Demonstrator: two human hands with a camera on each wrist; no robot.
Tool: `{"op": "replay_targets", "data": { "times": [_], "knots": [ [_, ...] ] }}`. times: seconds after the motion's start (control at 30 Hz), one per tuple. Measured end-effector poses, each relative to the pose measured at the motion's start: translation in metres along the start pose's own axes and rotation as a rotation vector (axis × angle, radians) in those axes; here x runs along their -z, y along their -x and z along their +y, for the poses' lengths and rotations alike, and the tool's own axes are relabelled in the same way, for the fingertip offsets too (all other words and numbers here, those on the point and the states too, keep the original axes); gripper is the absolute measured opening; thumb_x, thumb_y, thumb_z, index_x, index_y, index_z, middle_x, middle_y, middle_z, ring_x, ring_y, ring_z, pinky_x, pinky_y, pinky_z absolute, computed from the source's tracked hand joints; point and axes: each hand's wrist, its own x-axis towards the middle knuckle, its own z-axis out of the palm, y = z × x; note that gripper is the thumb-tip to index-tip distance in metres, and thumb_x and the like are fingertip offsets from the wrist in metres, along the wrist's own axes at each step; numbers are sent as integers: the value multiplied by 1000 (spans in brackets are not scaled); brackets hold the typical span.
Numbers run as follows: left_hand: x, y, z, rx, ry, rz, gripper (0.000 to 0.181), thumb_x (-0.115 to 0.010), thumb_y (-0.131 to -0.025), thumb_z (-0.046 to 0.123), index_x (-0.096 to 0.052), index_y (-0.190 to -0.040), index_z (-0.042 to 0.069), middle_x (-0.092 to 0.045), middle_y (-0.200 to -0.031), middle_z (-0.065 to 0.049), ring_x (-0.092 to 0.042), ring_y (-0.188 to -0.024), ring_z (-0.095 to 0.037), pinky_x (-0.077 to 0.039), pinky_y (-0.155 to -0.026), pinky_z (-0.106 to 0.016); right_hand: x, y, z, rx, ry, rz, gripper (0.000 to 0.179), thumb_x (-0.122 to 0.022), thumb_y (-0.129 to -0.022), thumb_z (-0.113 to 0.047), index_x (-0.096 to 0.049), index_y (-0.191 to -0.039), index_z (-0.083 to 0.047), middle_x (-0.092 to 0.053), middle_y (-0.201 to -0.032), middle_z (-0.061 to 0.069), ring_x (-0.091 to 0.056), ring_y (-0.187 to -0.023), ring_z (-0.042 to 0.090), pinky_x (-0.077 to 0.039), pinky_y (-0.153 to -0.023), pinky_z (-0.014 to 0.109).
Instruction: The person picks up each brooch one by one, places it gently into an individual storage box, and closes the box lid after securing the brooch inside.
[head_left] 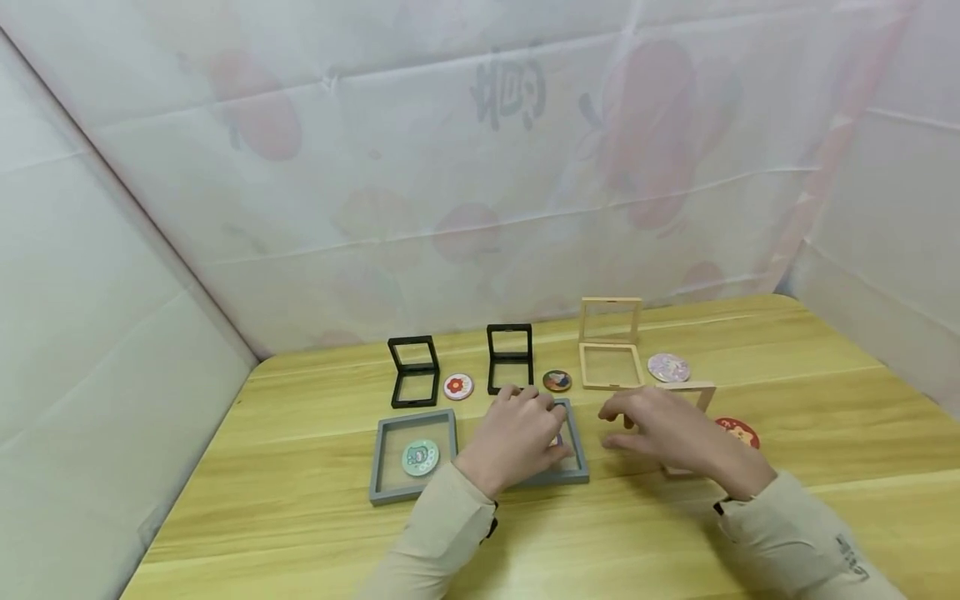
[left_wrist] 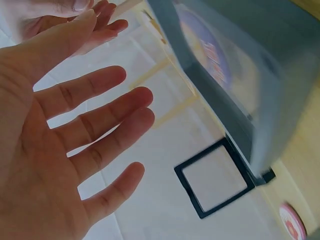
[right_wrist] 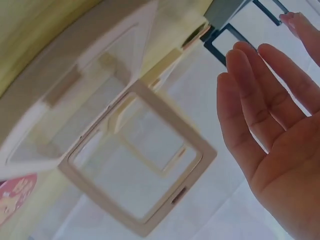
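Observation:
My left hand (head_left: 517, 437) hovers over the right-hand grey display frame (head_left: 581, 467), fingers spread and apart from it in the left wrist view. Inside that closed frame is a round purple-edged badge (left_wrist: 209, 47), partly hidden by the hand in the head view. My right hand (head_left: 667, 429) hangs in the air left of a pale pinkish frame (right_wrist: 102, 197) that stands opened, its lid upright. Loosely bent fingers on this hand hold nothing. Beside the pale frame lies a red round badge (head_left: 738, 432).
Left on the wooden table (head_left: 300, 467) lies another grey frame (head_left: 378, 467) containing a green badge (head_left: 420, 457). Along the back stand two opened black frames (head_left: 415, 403) (head_left: 510, 357) and an opened wooden-coloured frame (head_left: 611, 387). Flower (head_left: 458, 386), dark (head_left: 557, 381) and lilac (head_left: 668, 367) badges lie beside them.

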Motion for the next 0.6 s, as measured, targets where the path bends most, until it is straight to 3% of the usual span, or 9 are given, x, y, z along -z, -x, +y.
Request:
{"op": "replay_targets", "data": {
  "times": [0.3, 0.6],
  "knots": [
    [3, -15, 8, -16, 31, 6, 30, -70, -92, 54, -75, -99, 25, -68, -95, 10, -62, -102, -13, -50, -94, -37, 13, 6, 9, 9, 22, 16, 15, -83, -84, -17, -76, -95, -9, -73, -89, -3, -60, -71, 3, -51, -60, 25],
    [-7, -27, 32, -55, 33, -46, 29, -66, -95, 54, -74, -98, 27, -69, -95, 11, -63, -92, -9, -49, -93, -35, 22, 13, 18, -60, 18, 7, 14, -83, -85, -18, -76, -94, -10, -71, -86, -7, -59, -70, 0, -51, -60, 26]
  ]
}}
